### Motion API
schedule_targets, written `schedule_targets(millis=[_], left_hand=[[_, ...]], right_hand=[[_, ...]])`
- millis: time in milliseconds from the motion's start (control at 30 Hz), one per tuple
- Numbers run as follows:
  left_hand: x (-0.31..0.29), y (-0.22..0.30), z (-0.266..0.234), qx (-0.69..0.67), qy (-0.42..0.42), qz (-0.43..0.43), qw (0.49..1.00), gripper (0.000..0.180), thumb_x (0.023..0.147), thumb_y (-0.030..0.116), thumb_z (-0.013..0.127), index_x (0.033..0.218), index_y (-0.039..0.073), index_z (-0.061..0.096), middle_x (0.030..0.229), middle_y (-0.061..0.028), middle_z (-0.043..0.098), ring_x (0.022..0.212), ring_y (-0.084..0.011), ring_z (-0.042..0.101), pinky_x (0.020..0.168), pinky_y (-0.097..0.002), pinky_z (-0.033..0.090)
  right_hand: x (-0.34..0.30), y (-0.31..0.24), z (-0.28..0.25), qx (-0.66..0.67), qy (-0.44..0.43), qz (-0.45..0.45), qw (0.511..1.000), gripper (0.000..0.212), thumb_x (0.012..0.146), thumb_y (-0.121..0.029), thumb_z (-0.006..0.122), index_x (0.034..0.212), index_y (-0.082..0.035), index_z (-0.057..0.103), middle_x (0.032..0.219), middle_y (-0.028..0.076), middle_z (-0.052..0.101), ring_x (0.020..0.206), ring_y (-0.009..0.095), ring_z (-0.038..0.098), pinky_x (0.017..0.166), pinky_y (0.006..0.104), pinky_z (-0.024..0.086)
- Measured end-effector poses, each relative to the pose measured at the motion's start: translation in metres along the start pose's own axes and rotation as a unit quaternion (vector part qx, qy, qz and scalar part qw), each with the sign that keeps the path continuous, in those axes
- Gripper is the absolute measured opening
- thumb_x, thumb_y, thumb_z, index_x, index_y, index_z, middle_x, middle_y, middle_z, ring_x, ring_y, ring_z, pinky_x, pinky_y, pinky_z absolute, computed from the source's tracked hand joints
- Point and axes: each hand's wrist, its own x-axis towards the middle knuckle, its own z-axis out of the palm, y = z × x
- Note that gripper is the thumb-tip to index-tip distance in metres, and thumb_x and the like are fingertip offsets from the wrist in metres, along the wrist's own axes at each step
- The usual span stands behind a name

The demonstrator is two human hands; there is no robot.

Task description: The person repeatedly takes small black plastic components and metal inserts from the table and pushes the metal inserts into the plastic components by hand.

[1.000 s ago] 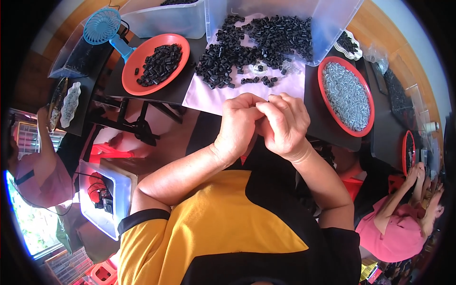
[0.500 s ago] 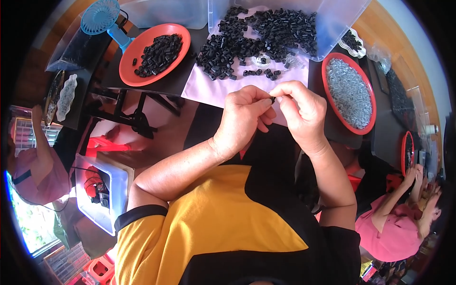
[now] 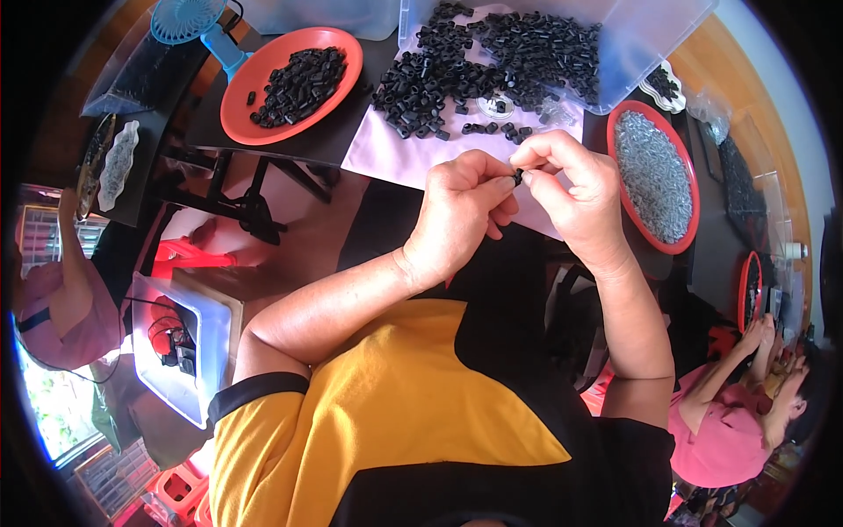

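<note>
My left hand (image 3: pixel 465 198) and my right hand (image 3: pixel 580 189) meet above the near edge of the table. Both pinch a small black part (image 3: pixel 518 176) between thumb and fingertips; its exact kind is mostly hidden. Just beyond my hands, a pile of short black tube-like pieces (image 3: pixel 430 83) covers much of a pale pink cloth (image 3: pixel 378 155), with a few pieces lying apart at its near side. A red plate (image 3: pixel 237 114) on the left bears more black pieces. To the right, a red tray (image 3: pixel 689 211) is filled with small clear pieces (image 3: pixel 652 167).
A clear plastic bin (image 3: pixel 650 44) lies behind the pile. A blue fan (image 3: pixel 184 18) stands at the far left. A clear box (image 3: pixel 211 386) with dark items sits low on the left. One person in pink (image 3: pixel 720 430) works at right, another (image 3: pixel 75 307) at left.
The whole view has shifted slightly. My fingertips have moved a little, and more of the small black part shows between them. Both hands keep their pinch.
</note>
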Motion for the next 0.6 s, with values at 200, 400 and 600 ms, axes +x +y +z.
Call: schedule_targets(millis=[200, 400, 600], left_hand=[[0.000, -0.002, 0.001, 0.013, 0.006, 0.005, 1.000, 0.012, 0.098, 0.009, 0.060, 0.103, -0.002, 0.064, 0.079, -0.0060, 0.067, 0.066, -0.0107, 0.063, 0.057, -0.0232, 0.052], [-0.002, -0.007, 0.006, -0.001, 0.029, 0.043, 0.999, 0.009, 0.095, 0.006, 0.060, 0.094, -0.002, 0.062, 0.073, -0.0043, 0.063, 0.062, -0.0080, 0.057, 0.050, -0.0226, 0.047], [-0.003, -0.017, 0.010, 0.017, 0.060, 0.081, 0.995, 0.009, 0.093, 0.005, 0.060, 0.090, -0.003, 0.062, 0.069, -0.0045, 0.062, 0.059, -0.0080, 0.055, 0.046, -0.0230, 0.043]], right_hand=[[0.001, -0.002, 0.001, -0.021, -0.001, 0.007, 1.000, 0.021, 0.077, 0.015, 0.060, 0.089, -0.003, 0.062, 0.078, 0.006, 0.068, 0.070, 0.019, 0.069, 0.062, 0.0308, 0.054], [0.004, 0.000, 0.010, -0.217, -0.009, -0.206, 0.954, 0.019, 0.069, 0.000, 0.066, 0.083, -0.010, 0.057, 0.077, 0.004, 0.061, 0.072, 0.028, 0.060, 0.066, 0.0414, 0.048], [-0.003, 0.002, 0.012, -0.129, -0.010, -0.100, 0.987, 0.022, 0.075, 0.008, 0.061, 0.091, -0.007, 0.059, 0.077, 0.007, 0.063, 0.068, 0.026, 0.063, 0.064, 0.0378, 0.050]])
